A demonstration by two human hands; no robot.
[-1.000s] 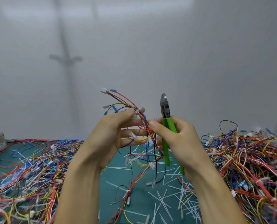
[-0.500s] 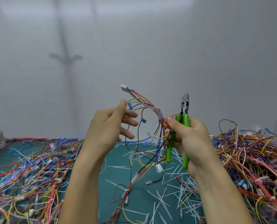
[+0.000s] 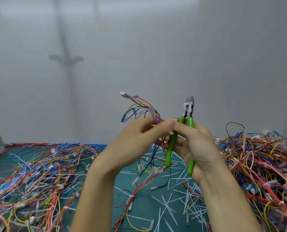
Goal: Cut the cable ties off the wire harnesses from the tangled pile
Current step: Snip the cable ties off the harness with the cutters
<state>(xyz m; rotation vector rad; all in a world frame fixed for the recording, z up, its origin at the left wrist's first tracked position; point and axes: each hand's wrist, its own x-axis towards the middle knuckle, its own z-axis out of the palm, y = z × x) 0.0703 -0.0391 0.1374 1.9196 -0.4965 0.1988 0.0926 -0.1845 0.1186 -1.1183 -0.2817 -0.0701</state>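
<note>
The harness (image 3: 144, 111), fanning above the hands, is pinched between left hand (image 3: 139, 136) and right hand (image 3: 194, 144), which also grips the cutters (image 3: 188, 108), so any tie should be exposed clear of wires before snipping.

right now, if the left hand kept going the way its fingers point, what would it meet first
The right hand, which the left hand nearly touches; just behind, probably the cutters, though depth is unclear.

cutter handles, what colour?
Bright green. The head view shows it best, on the cutters gripped in the right hand.
</note>
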